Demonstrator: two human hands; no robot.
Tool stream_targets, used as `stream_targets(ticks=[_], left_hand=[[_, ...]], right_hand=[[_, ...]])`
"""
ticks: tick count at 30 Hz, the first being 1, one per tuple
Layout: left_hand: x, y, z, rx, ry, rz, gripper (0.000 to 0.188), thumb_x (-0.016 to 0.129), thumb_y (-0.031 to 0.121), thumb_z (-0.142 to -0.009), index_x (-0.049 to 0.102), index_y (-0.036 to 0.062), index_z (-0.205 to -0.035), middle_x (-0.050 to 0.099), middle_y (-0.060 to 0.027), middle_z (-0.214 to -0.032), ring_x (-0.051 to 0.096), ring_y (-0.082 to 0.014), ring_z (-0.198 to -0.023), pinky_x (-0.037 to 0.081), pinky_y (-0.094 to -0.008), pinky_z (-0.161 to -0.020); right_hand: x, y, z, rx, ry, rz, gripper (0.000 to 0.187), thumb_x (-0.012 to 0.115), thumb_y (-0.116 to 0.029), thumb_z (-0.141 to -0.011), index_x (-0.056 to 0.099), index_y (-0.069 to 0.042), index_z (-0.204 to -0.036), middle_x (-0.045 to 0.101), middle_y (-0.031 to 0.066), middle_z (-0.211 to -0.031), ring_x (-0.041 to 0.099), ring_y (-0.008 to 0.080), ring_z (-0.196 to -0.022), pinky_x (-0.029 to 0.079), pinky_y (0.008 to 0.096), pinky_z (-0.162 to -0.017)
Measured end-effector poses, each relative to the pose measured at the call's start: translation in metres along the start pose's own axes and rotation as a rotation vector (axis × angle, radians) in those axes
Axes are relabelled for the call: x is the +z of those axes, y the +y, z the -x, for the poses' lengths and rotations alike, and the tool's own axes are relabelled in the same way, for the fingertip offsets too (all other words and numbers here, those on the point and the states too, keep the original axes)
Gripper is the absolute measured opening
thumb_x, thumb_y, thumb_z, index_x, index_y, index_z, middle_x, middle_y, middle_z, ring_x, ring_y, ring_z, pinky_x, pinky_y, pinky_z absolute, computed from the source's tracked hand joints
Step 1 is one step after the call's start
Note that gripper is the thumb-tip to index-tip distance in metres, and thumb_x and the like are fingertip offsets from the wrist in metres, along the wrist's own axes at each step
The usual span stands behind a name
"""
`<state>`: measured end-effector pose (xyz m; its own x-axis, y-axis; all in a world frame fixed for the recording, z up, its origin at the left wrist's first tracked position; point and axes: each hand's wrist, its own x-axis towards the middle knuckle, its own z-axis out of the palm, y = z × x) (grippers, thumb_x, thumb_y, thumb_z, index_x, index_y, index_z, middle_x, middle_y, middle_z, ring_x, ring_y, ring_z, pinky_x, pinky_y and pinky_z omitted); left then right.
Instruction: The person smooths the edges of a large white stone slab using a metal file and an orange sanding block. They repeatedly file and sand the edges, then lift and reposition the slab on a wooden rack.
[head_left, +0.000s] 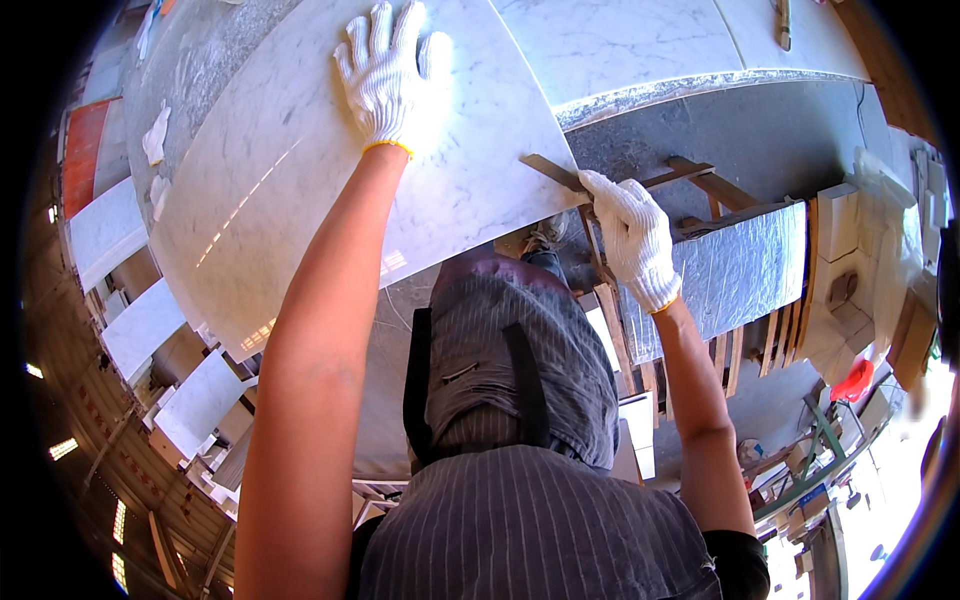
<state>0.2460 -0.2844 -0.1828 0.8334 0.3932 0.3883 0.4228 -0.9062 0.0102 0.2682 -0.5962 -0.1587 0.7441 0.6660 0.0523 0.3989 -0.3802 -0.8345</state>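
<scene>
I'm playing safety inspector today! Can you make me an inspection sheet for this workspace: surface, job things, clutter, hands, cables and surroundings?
Surface: grey worktop, streaked white, at upper left.
Job's things: white, grey-veined slab; narrow flat strip reaching over its right-hand corner.
Clutter: crumpled white scrap at left; thin stick on the far slab.
Hands: both gloved; left hand flat on the veined slab, fingers spread; right hand gripping the strip.
Cables: thin dark line at upper right, perhaps a cord; cannot tell.
Surroundings: shiny wrapped block at right; pale slabs at left.
</scene>
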Motion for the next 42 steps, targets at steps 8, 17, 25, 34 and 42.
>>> stream_targets(ticks=[8, 17, 25, 34, 42], left_hand=[[0.001, 0.0, -0.001, 0.01, 0.011, 0.024, 0.049, 0.043, 0.048, -0.098, 0.049, 0.0238, -0.14, 0.045, -0.0098, -0.148, 0.034, -0.0345, -0.139, 0.021, -0.0546, -0.115], [0.0, 0.003, -0.001, -0.001, -0.016, 0.013, 0.049, 0.044, 0.047, -0.098, 0.049, 0.0224, -0.14, 0.045, -0.0111, -0.147, 0.034, -0.0357, -0.138, 0.02, -0.0551, -0.115], [0.003, 0.003, 0.0, 0.009, 0.022, 0.04, 0.045, 0.046, 0.043, -0.097, 0.051, 0.0208, -0.136, 0.047, -0.0133, -0.143, 0.035, -0.038, -0.136, 0.022, -0.0568, -0.113], [-0.002, 0.0, -0.001, 0.033, -0.006, 0.02, 0.051, 0.043, 0.046, -0.099, 0.048, 0.0185, -0.141, 0.043, -0.0157, -0.147, 0.033, -0.0409, -0.137, 0.02, -0.0561, -0.115], [-0.105, 0.078, 0.061, 0.871, -0.29, -0.085, 0.059, 0.051, 0.053, -0.089, 0.053, 0.0107, -0.13, 0.053, -0.0161, -0.118, 0.049, -0.0338, -0.113, 0.039, -0.0506, -0.098]], right_hand=[[0.014, -0.006, 0.007, 0.062, 0.159, -0.009, 0.028, 0.057, 0.003, -0.089, 0.07, -0.004, -0.113, 0.061, 0.0159, -0.075, 0.061, 0.0274, -0.064, 0.048, 0.0337, -0.059], [0.037, -0.016, 0.031, 0.16, 0.333, -0.039, 0.03, 0.059, 0.004, -0.09, 0.07, -0.005, -0.116, 0.056, 0.011, -0.069, 0.055, 0.0213, -0.06, 0.045, 0.0319, -0.056], [0.046, -0.032, 0.061, 0.138, 0.093, -0.176, 0.029, 0.063, 0.003, -0.085, 0.071, -0.005, -0.112, 0.061, 0.0136, -0.073, 0.059, 0.0282, -0.064, 0.049, 0.0369, -0.059], [0.029, -0.065, 0.097, 0.786, 0.054, -1.133, 0.065, 0.058, -0.012, -0.098, 0.026, -0.004, -0.154, 0.051, 0.0012, -0.084, 0.044, 0.0089, -0.068, 0.037, 0.0237, -0.057], [0.025, -0.071, 0.12, 0.71, 0.571, -1.595, 0.087, 0.066, -0.016, -0.092, 0.009, -0.012, -0.158, 0.048, 0.0023, -0.08, 0.048, 0.0122, -0.07, 0.042, 0.025, -0.063]])
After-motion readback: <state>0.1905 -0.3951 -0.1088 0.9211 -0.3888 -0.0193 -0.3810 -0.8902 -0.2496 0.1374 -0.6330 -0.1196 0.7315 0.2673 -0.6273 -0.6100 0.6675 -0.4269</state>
